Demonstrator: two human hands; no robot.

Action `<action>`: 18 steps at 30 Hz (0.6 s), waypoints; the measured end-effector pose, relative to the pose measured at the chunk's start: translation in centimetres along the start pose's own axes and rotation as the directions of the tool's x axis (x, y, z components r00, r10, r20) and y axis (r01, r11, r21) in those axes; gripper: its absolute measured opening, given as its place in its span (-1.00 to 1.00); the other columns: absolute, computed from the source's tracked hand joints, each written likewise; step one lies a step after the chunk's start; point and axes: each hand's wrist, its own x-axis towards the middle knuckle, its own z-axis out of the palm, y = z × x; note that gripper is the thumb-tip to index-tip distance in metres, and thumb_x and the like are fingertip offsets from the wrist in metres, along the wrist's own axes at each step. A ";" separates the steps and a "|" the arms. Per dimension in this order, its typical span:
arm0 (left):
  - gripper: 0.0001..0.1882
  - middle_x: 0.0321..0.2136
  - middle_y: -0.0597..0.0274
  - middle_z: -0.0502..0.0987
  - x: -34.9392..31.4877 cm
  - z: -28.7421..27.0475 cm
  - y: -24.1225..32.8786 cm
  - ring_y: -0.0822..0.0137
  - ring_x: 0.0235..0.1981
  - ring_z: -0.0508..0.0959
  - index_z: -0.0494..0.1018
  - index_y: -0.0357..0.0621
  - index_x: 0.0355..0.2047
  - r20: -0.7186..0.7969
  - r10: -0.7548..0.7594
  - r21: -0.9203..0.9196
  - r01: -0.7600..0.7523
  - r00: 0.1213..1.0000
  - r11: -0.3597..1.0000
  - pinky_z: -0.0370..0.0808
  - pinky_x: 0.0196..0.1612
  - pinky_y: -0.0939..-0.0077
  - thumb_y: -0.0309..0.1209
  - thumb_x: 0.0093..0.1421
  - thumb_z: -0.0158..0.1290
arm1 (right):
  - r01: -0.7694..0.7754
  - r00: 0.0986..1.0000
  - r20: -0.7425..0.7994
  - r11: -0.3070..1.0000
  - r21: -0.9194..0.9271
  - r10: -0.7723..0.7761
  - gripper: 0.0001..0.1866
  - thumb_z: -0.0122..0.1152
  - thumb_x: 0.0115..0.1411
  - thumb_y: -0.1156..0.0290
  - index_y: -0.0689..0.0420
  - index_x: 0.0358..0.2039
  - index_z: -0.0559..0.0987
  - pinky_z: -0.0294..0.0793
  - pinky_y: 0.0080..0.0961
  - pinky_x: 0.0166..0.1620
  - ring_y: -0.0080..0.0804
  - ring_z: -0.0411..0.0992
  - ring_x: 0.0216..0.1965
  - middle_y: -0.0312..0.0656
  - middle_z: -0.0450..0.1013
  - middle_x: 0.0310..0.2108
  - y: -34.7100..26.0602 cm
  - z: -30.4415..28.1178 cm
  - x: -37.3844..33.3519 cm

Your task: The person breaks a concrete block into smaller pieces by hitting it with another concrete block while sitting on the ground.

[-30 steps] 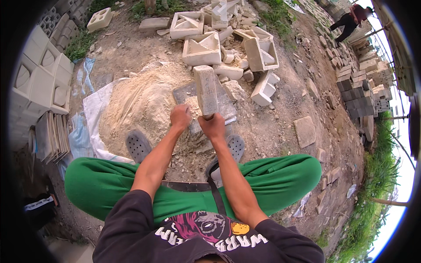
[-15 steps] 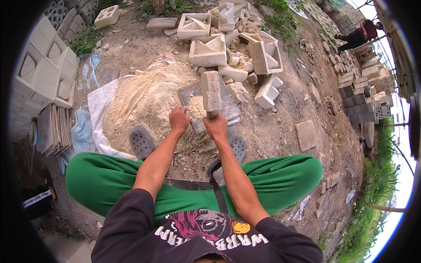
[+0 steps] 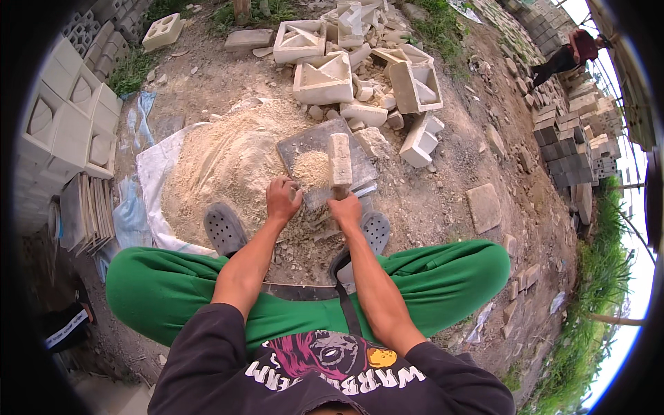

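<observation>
My right hand [image 3: 344,209] is wrapped round the short handle of a dust-covered sledgehammer [image 3: 339,160] with a long blocky head. The head hangs over the right part of a dark flat slab [image 3: 290,142] on the ground. On the slab, left of the hammer, lies a small heap of pale crushed stone [image 3: 310,168]. My left hand [image 3: 282,198] is closed at the slab's near left edge, its fingers curled; what they hold, if anything, I cannot make out. Left of it spreads a large pile of pale crushed material [image 3: 221,155] on a white sheet [image 3: 153,176].
Beyond the slab lie broken pale moulded blocks [image 3: 323,81] and rubble. My shoes [image 3: 225,227] flank the work spot. Stacked pale blocks [image 3: 72,114] and thin boards [image 3: 94,207] stand at the left. A flat stone [image 3: 483,208] lies to the right. Another person [image 3: 570,55] is far right.
The sledgehammer's head has come nearer to me and slightly right, showing more of the small heap. My left hand has shifted slightly toward me, staying closed.
</observation>
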 end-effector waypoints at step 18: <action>-0.69 -0.14 0.19 0.50 2.2 -3.2 0.3 0.12 0.00 0.45 0.61 0.01 -0.29 0.257 -0.125 0.317 0.039 0.958 0.948 0.34 0.01 0.18 -0.15 -0.02 0.20 | -0.067 0.997 -0.040 0.997 -0.047 0.065 -0.42 0.31 -0.11 0.06 0.44 -0.34 0.64 0.54 -0.09 -0.06 0.18 0.57 -0.15 0.32 0.56 -0.28 -0.4 2.4 0.7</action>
